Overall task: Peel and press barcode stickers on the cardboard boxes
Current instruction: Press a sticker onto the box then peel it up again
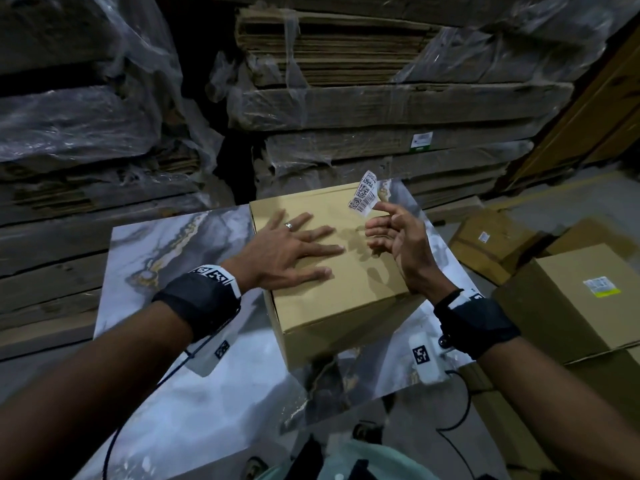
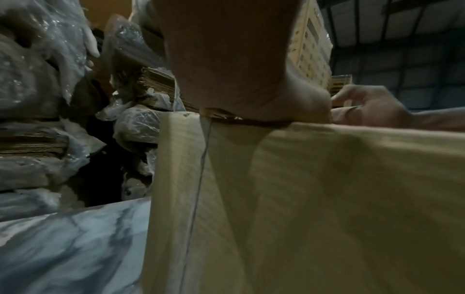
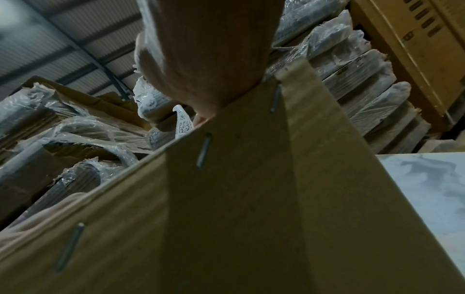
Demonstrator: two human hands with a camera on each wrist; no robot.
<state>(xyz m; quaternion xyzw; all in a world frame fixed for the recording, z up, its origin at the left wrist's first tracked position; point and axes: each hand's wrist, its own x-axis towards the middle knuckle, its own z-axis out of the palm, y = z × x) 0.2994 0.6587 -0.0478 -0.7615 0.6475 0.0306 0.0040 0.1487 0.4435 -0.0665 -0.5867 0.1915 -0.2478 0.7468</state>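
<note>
A plain cardboard box [image 1: 349,282] stands on a marble-patterned tabletop [image 1: 156,258]. My left hand [image 1: 294,247] lies flat on the box top with fingers spread; the left wrist view shows its palm [image 2: 226,69] pressed on the box edge [image 2: 302,199]. My right hand [image 1: 398,237] hovers over the right side of the box, fingers loosely curled. It holds a white barcode sticker [image 1: 363,195] by one corner at its uppermost fingertip. The sticker hangs in the air above the far right corner, curled and off the cardboard. The right wrist view shows the sticker [image 3: 183,123] past the stapled box wall [image 3: 226,199].
Plastic-wrapped stacks of flattened cardboard [image 1: 363,71] rise behind the table and to the left [image 1: 69,116]. Several more boxes [image 1: 585,306] sit low at the right, some bearing labels. A black cable [image 1: 460,410] hangs from my right wrist.
</note>
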